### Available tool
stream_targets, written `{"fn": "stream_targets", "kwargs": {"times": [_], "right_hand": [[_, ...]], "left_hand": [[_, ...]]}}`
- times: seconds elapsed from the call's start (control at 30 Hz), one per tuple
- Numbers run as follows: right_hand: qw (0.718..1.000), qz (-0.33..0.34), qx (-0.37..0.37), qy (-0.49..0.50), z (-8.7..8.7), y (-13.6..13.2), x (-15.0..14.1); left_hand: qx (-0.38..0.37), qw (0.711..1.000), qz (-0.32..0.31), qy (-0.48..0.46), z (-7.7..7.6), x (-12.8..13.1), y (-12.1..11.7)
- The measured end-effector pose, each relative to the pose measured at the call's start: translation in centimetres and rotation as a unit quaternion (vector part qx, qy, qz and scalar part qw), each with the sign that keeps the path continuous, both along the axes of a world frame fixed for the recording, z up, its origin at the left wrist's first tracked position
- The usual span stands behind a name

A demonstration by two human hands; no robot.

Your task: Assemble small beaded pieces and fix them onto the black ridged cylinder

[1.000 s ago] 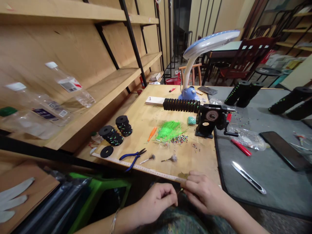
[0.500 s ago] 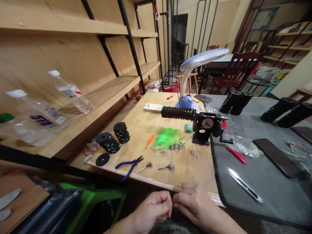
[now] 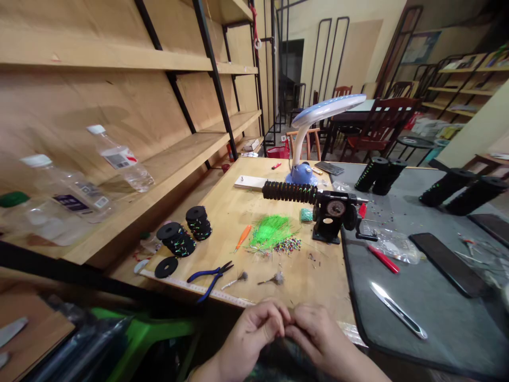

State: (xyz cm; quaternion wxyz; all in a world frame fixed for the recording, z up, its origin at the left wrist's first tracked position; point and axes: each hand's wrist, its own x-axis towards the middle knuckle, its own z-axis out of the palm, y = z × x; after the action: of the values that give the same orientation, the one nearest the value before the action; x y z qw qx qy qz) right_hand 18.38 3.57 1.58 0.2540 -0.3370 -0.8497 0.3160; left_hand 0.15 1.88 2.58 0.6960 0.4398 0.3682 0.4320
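Note:
My left hand (image 3: 254,337) and my right hand (image 3: 318,331) meet at the table's front edge, fingers curled and fingertips pinched close together. Whatever is between them is too small or hidden to make out. Just beyond lie two small tufted pieces, a grey-tipped one (image 3: 273,278) and a white-stemmed one (image 3: 236,280). Blue-handled pliers (image 3: 210,276) rest to their left. Farther back are a heap of bright green strands (image 3: 272,231), multicoloured beads (image 3: 288,244) and an orange pointed tool (image 3: 243,237).
A black hand-cranked winder (image 3: 333,212) carries a row of black foam discs (image 3: 289,192). Black foam spools (image 3: 175,239) stand at the left. On the grey mat (image 3: 382,307) lie a silver knife (image 3: 397,310), a red pen-like object (image 3: 384,259) and a phone (image 3: 447,264). A desk lamp (image 3: 300,172) stands behind.
My hands have drawn closer together, the left shifting slightly right and up, fingertips now meeting. The camera view has tilted up a little. Objects on the table lie as before.

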Motion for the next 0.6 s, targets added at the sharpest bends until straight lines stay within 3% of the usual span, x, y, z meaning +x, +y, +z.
{"fn": "stream_targets", "kwargs": {"times": [0.17, 0.33, 0.47, 0.6], "right_hand": [[0.998, 0.008, 0.060, -0.017, -0.2, 0.4, 0.2], [0.986, 0.042, 0.144, -0.076, 0.0, 1.4, 1.2], [0.978, 0.043, 0.185, -0.089, 0.0, 2.9, 1.9], [0.970, 0.057, 0.213, -0.106, -0.2, 4.3, 2.4]], "left_hand": [[-0.121, 0.992, -0.018, -0.032, 0.5, 0.6, 0.3], [-0.230, 0.972, -0.029, -0.045, 1.6, -1.1, 0.1], [-0.272, 0.960, -0.027, -0.064, 2.0, -2.8, -1.0], [-0.291, 0.955, -0.040, -0.049, 0.9, -3.5, -2.0]]}}
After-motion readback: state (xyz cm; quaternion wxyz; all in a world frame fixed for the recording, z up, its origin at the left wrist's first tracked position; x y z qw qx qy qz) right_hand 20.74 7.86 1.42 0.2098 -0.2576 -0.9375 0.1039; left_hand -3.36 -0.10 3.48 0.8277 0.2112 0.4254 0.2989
